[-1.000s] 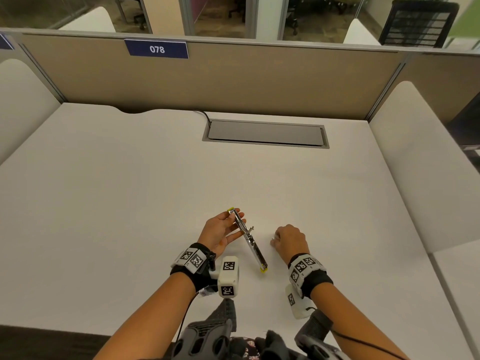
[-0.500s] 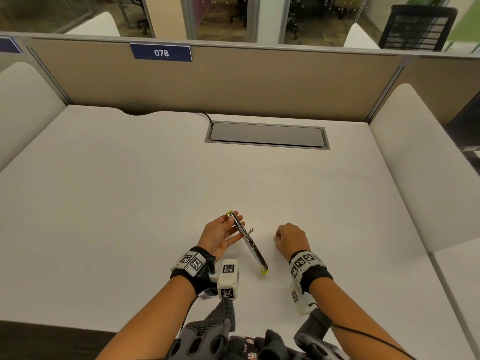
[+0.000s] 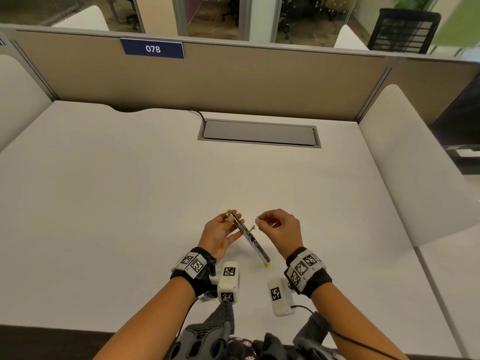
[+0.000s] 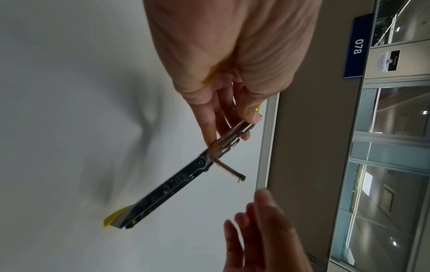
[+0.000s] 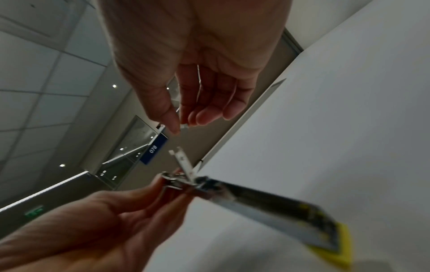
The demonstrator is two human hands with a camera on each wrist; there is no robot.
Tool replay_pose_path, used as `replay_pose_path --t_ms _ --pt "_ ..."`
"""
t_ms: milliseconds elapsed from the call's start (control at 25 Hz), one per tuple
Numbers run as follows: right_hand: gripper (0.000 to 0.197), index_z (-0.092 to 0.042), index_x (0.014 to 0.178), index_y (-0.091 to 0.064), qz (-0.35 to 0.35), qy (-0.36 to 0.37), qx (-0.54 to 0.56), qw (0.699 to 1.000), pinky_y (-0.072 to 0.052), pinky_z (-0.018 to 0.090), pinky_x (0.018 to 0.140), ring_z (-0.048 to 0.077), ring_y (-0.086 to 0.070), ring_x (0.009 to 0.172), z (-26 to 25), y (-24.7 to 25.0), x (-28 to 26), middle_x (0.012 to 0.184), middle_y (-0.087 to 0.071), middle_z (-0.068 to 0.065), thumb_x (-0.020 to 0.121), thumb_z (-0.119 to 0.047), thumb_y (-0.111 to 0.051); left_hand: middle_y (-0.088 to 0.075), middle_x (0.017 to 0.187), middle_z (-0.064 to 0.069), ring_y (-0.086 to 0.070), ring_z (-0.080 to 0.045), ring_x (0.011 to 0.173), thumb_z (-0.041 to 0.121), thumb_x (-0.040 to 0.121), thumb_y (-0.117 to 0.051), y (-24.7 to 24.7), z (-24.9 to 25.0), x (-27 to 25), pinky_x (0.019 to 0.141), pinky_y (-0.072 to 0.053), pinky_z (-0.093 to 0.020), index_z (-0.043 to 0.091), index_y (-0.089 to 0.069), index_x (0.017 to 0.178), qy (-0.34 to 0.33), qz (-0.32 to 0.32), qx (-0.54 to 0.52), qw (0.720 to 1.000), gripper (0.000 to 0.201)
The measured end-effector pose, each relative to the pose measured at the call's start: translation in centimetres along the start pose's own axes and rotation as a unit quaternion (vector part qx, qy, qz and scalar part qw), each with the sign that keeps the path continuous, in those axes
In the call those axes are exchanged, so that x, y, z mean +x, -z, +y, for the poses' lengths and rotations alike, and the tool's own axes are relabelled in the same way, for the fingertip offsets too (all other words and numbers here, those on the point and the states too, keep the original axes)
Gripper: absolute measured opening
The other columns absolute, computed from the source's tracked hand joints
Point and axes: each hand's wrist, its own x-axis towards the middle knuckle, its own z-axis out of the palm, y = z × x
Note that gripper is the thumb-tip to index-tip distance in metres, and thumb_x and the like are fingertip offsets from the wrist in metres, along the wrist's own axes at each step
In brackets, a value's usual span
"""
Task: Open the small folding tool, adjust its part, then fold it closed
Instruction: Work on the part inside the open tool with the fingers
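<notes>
The small folding tool [image 3: 250,237] is a slim metal bar with yellow tips, swung out into one long line above the white desk [image 3: 130,190]. My left hand [image 3: 235,220] pinches its far half between thumb and fingers. A short thin part [image 3: 252,228] sticks out sideways at the middle hinge, and shows in the left wrist view [image 4: 230,170] and the right wrist view [image 5: 184,162]. My right hand [image 3: 259,220] hovers just right of that part with loosely curled fingers [image 5: 202,116], a small gap away and holding nothing. The tool's near yellow tip [image 3: 266,264] hangs free.
A grey cable hatch [image 3: 259,133] is set into the desk at the back, with a black cable [image 3: 198,114] at its left corner. A tan partition [image 3: 233,79] with a "078" sign closes off the far side. Padded white dividers [image 3: 405,157] stand at both sides.
My right hand has lifted off the desk and moved left and forward, up to the hinge part. The left hand keeps its hold on the opened tool.
</notes>
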Motion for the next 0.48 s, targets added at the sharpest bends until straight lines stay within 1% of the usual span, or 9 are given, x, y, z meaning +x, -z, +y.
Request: replay_pose_path --t_ms 120,200,280,360,480 --pt "0.004 -0.019 0.077 -0.071 0.001 0.043 -0.015 0.999 -0.048 0.021 0.068 0.010 -0.060 0.078 -0.8 -0.9 -0.7 0.084 -0.065 0.003 0.075 -0.019 -0.074 -0.065 0.109 -0.010 -0.063 -0.024 0.101 0.007 0.098 -0.044 -0.9 -0.3 -0.5 0.086 -0.054 -0.038 0.004 -0.058 0.116 -0.014 -0.011 0.014 1.000 0.023" --pt "0.004 -0.019 0.078 -0.071 -0.007 0.055 -0.034 0.998 -0.048 0.024 0.068 0.013 -0.059 0.080 -0.5 -1.4 -1.1 0.086 -0.062 0.004 0.076 -0.021 -0.074 -0.064 0.109 -0.010 -0.064 -0.021 0.097 0.006 0.098 -0.044 -1.3 -0.4 -0.9 0.086 -0.055 -0.037 0.004 -0.058 0.115 -0.027 -0.021 0.022 0.999 0.022" --pt "0.006 -0.017 0.080 -0.071 -0.007 0.061 -0.047 0.997 -0.048 0.024 0.066 0.013 -0.059 0.078 0.0 -1.5 -1.2 0.086 -0.062 0.004 0.076 -0.021 -0.074 -0.065 0.110 -0.010 -0.065 -0.020 0.098 0.007 0.098 -0.044 -1.7 -0.4 -1.1 0.086 -0.056 -0.037 0.004 -0.059 0.114 -0.037 -0.027 0.021 0.999 0.022" --pt "0.007 -0.015 0.081 -0.071 -0.005 0.059 -0.051 0.997 -0.047 0.020 0.065 0.012 -0.060 0.077 0.3 -1.4 -1.3 0.086 -0.062 0.003 0.077 -0.020 -0.074 -0.065 0.112 -0.011 -0.065 -0.021 0.101 0.007 0.098 -0.044 -1.8 -0.3 -1.4 0.086 -0.056 -0.038 0.006 -0.060 0.111 -0.040 -0.030 0.013 0.999 0.021" --pt "0.007 -0.013 0.082 -0.071 -0.002 0.061 -0.059 0.996 -0.049 0.017 0.064 0.013 -0.062 0.077 0.5 -1.0 -1.2 0.085 -0.062 0.002 0.077 -0.018 -0.073 -0.064 0.113 -0.012 -0.063 -0.025 0.107 0.007 0.098 -0.043 -1.8 -0.3 -1.6 0.092 -0.053 -0.043 0.007 -0.061 0.109 -0.038 -0.032 0.009 0.999 0.020"
